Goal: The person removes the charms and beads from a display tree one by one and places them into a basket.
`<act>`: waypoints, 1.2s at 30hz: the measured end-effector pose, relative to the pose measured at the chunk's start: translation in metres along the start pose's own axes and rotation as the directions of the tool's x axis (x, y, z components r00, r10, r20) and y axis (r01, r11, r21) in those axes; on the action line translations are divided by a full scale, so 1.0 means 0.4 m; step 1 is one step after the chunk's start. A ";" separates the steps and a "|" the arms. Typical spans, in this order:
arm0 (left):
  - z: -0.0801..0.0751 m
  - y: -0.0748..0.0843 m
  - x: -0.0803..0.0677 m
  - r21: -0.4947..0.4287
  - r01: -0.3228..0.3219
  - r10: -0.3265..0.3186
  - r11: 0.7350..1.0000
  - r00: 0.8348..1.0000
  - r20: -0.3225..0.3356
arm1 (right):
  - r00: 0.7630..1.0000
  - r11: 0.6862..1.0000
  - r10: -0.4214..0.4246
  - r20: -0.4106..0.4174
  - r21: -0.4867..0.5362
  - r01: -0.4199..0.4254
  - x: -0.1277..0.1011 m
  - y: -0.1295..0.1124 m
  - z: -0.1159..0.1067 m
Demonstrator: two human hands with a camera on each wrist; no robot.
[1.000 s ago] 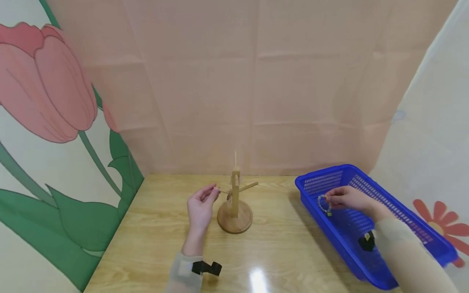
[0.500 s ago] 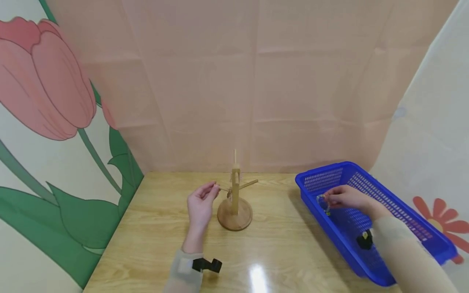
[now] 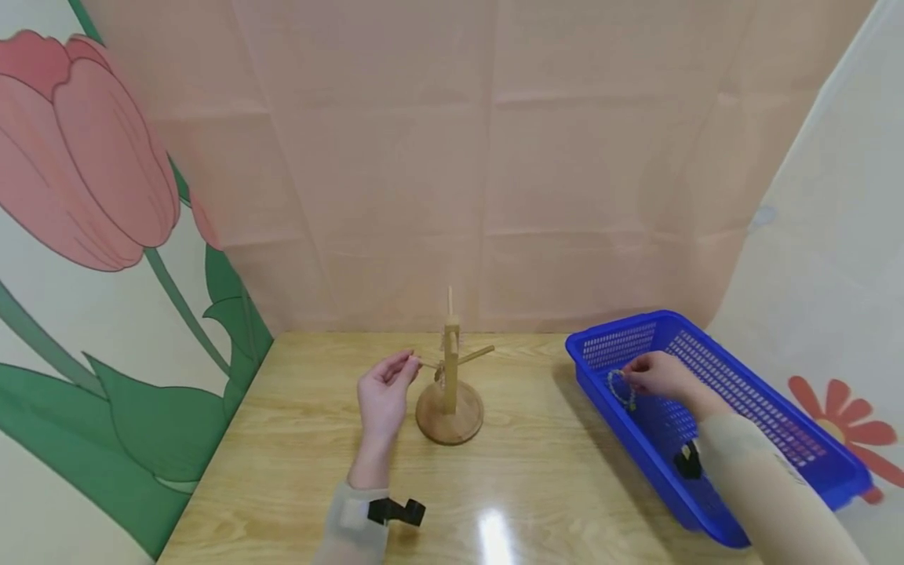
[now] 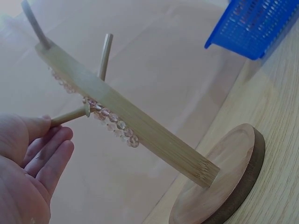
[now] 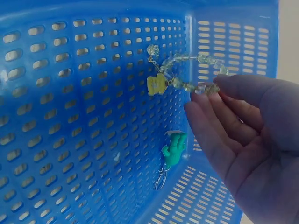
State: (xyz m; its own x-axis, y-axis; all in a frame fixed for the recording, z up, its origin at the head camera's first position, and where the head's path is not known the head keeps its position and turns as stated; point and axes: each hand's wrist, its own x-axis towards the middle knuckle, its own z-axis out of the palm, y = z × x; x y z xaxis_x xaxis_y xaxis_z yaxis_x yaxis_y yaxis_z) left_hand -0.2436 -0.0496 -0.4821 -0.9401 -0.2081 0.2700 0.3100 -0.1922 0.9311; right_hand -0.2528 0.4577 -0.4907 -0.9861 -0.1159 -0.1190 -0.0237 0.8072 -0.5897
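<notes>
A wooden peg stand (image 3: 450, 384) (image 4: 140, 126) rises from a round base in the middle of the table. A pale pink bead bracelet (image 4: 111, 122) hangs on its left peg. My left hand (image 3: 384, 392) (image 4: 32, 163) pinches the tip of that peg between thumb and fingers. My right hand (image 3: 653, 377) (image 5: 243, 135) is inside the blue basket (image 3: 763, 408) (image 5: 70, 140) and pinches a clear green bead bracelet (image 3: 621, 390) (image 5: 187, 77) with a yellow charm, lifted off the basket floor.
A green charm on a key ring (image 5: 173, 151) lies on the basket floor below the held bracelet. The wooden table (image 3: 297, 439) is hemmed by a pink cloth backdrop and a tulip-painted wall at left. The basket sits at the table's right edge.
My right hand with the green bracelet has shifted slightly left and up inside the basket. My left hand stays on the stand's peg.
</notes>
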 end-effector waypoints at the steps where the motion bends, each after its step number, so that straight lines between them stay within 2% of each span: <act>1: 0.001 0.001 0.000 0.003 -0.001 0.001 1.000 1.000 0.000 | 1.000 1.000 0.000 -0.006 -0.020 0.000 0.000 0.000 -0.001; 4: 0.001 0.002 0.000 0.007 0.000 0.000 1.000 1.000 -0.005 | 1.000 0.998 -0.008 -0.011 -0.059 0.007 0.002 0.004 -0.001; 13: 0.000 -0.002 0.001 0.003 0.003 -0.003 1.000 1.000 -0.009 | 0.998 0.996 -0.012 -0.064 -0.089 0.007 0.012 0.022 -0.003; 21: 0.002 -0.004 0.001 -0.002 0.002 -0.002 1.000 1.000 -0.012 | 0.998 0.997 -0.021 -0.064 -0.074 0.016 0.016 0.057 0.005; 28: 0.002 -0.004 0.001 -0.003 -0.003 0.003 1.000 1.000 -0.004 | 0.998 0.998 -0.012 -0.067 -0.057 0.008 0.010 0.060 0.006; 36: 0.005 -0.002 -0.001 -0.007 -0.004 0.004 1.000 1.000 -0.010 | 0.992 0.991 -0.073 -0.105 -0.118 0.061 0.008 0.069 0.006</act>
State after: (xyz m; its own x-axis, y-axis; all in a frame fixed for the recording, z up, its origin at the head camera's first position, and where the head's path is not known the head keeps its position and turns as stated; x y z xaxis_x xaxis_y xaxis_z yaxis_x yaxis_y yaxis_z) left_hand -0.2439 -0.0477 -0.4825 -0.9376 -0.2181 0.2710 0.3145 -0.1985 0.9283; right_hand -0.2564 0.4781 -0.5091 -0.9935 -0.1137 0.0088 -0.1030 0.8615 -0.4972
